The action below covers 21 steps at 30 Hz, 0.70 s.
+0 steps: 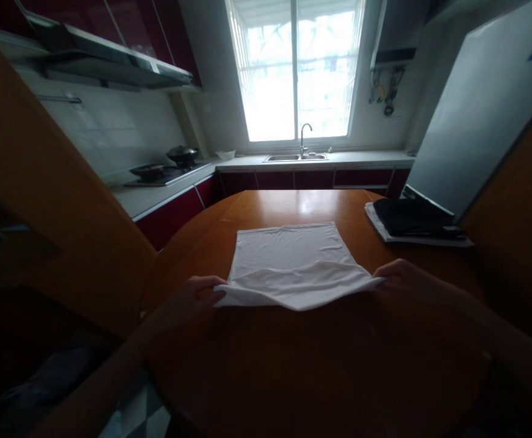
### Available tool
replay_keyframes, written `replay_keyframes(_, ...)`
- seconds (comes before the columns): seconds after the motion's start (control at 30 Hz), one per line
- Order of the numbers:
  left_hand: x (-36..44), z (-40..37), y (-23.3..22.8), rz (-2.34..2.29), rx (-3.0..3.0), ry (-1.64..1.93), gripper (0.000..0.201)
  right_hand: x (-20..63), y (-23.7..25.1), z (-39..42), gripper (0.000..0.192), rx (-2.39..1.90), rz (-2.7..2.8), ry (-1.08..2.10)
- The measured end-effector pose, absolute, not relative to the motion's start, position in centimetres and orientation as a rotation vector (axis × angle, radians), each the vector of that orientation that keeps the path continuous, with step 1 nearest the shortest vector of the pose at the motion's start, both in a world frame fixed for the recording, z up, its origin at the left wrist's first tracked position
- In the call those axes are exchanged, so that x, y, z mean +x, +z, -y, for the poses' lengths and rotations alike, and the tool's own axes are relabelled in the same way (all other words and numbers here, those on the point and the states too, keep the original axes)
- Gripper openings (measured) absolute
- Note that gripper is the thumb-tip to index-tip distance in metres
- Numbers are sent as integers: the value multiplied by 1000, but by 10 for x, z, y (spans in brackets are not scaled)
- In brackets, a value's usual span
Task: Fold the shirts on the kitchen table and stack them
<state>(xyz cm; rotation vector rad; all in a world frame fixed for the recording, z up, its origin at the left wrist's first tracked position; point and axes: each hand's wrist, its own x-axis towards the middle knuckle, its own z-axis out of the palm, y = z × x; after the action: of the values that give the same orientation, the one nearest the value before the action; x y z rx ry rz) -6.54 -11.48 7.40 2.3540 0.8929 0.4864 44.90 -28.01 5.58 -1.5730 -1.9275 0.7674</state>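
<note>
A white garment (288, 249), probably a shirt, lies on the wooden table (266, 365) with its far part flat. Its near part is lifted and doubled back, sagging in the middle between my hands. The near left corner is pinched between the thumb and fingers of my left hand (204, 290). At the near right corner, my right hand (394, 274) grips the cloth the same way. Small wrinkles run over the flat part. Whether the garment has sleeves or a collar cannot be made out.
Folded dark and white clothes (416, 219) are stacked at the table's right side. Beyond the table stands a counter with a sink (293, 157) and a stove (169, 175) bearing pans. A pale fridge (484, 103) rises on the right.
</note>
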Motion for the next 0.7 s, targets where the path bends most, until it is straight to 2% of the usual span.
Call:
replay_keyframes(0.13,-77,116,80,-810,2238,340,37,450,77,291,50,-1531,1931,1010)
replay_keyframes(0.23,-84,114,84,-821,2114,391,40,450,90,293,50,-1499,1891,1108)
replay_keyframes(0.53,-58,61,96,-914,1882,783,45,457,98,230,52,-1434,1581,861)
replay_keyframes(0.7,-31,11,83,-1000,2083,717,52,459,72,174,51,-1505,1431,934)
